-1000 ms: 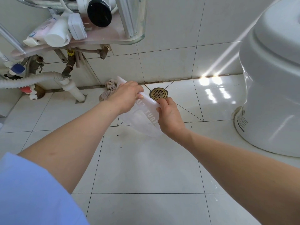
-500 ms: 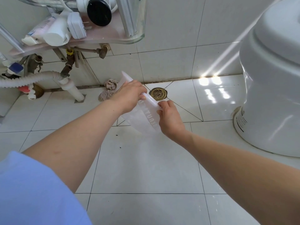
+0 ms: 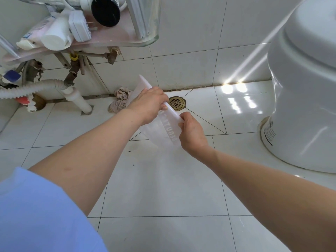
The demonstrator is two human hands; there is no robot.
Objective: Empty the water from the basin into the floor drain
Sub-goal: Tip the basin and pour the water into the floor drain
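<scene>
A translucent white plastic basin (image 3: 160,130) with raised white lettering is held steeply tilted above the tiled floor, its open side facing away from me. My left hand (image 3: 148,104) grips the upper part of its rim. My right hand (image 3: 190,132) grips the lower rim nearest me. The round brass floor drain (image 3: 176,103) lies just beyond the basin, next to the wall. No stream of water is visible.
A crumpled beige rag (image 3: 121,99) lies left of the drain by the wall. Pipes and a white corrugated hose (image 3: 34,86) run under a glass shelf (image 3: 116,42) at upper left. A white toilet (image 3: 303,84) stands at the right.
Both hands have tipped the basin steeper and lifted its far edge. It has drawn slightly back toward me, so more of the drain shows.
</scene>
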